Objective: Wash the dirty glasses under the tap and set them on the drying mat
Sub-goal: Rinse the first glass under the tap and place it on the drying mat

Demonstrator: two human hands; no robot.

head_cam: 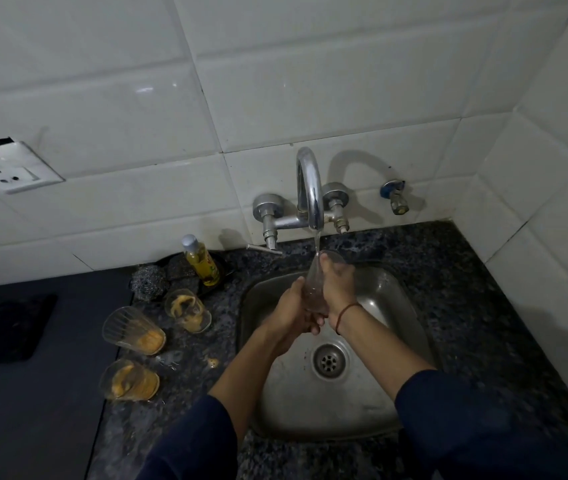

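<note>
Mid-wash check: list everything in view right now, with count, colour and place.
tap: 1, chrome, wall, running
sink: 1, steel, below tap
counter: 1, dark speckled, around sink
held glass: 1, clear, under tap
dirty glasses: 3, orange residue, counter left of sink
bottle: 1, yellow, behind dirty glasses
scrubber: 1, grey, beside bottle
mat: 1, black, far left
socket: 1, white, left wall
valve: 1, blue-collared, right of tap
left hand: 1, grips held glass low
right hand: 1, grips held glass high

Three dirty glasses stand just left of the sink, between it and the dark mat. A soap bottle and scrubber crowd the counter behind them.
</note>
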